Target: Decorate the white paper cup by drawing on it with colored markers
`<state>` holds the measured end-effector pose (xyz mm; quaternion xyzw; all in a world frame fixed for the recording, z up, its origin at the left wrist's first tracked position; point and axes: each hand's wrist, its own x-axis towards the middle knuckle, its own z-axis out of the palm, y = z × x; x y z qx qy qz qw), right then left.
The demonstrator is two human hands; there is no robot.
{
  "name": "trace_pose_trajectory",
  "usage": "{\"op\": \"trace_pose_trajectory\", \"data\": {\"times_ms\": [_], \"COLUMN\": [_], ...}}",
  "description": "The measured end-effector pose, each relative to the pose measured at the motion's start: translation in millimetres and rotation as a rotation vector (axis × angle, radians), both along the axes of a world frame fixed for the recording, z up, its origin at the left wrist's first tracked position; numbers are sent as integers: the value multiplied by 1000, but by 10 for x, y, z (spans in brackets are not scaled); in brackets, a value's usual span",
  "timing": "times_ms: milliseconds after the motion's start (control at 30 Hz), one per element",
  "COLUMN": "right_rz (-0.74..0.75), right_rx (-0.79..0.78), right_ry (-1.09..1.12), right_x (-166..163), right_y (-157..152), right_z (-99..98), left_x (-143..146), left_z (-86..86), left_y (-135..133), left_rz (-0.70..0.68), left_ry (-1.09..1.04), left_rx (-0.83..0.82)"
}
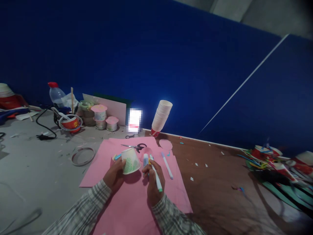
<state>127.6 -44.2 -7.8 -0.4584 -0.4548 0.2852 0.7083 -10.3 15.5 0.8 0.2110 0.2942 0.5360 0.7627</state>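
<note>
My left hand [114, 176] grips a white paper cup [130, 160] turned upside down, with green marks drawn on its side. My right hand [153, 181] is closed on a green-tipped marker [156, 173], whose tip points at the cup. Both hands hover over a pink paper sheet [137, 202]. A second marker [167, 165] lies on the sheet to the right of my right hand. Black-handled scissors [135, 147] lie just beyond the cup. A small pink paper circle [165, 144] rests at the sheet's far edge.
A leaning stack of paper cups [161, 118] stands against the blue wall [156, 65]. Decorated cups [100, 117], a bottle [55, 94], a red bowl [70, 124] and a cable [44, 129] crowd the back left. A tape ring [82, 156] lies left; paper scraps [274, 166] pile at right.
</note>
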Motion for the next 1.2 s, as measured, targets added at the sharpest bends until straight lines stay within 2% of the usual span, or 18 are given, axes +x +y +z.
{"op": "trace_pose_trajectory", "data": {"times_ms": [100, 233, 433, 567, 733, 900, 1200], "right_rz": [-66, -66, 66, 115, 86, 58, 28], "right_rx": [18, 12, 50, 84, 79, 83, 118], "right_ry": [-9, -15, -33, -119, -185, -323, -429], "right_x": [-16, -33, -26, 6, 33, 37, 19], "right_y": [9, 14, -10, -30, -14, -5, -36], "right_z": [47, 68, 73, 67, 53, 59, 114], "left_x": [-1, 8, 38, 74, 112, 115, 95], "left_z": [-31, -39, 6, -8, -15, 70, 117], "left_y": [9, 0, -47, -50, -45, -66, -123], "left_rz": [-4, -34, -115, -114, -62, -55, -166], "left_ry": [-6, -15, -17, 5, 37, 46, -39], "left_rx": [-20, -41, -35, -5, 52, 67, 108]}}
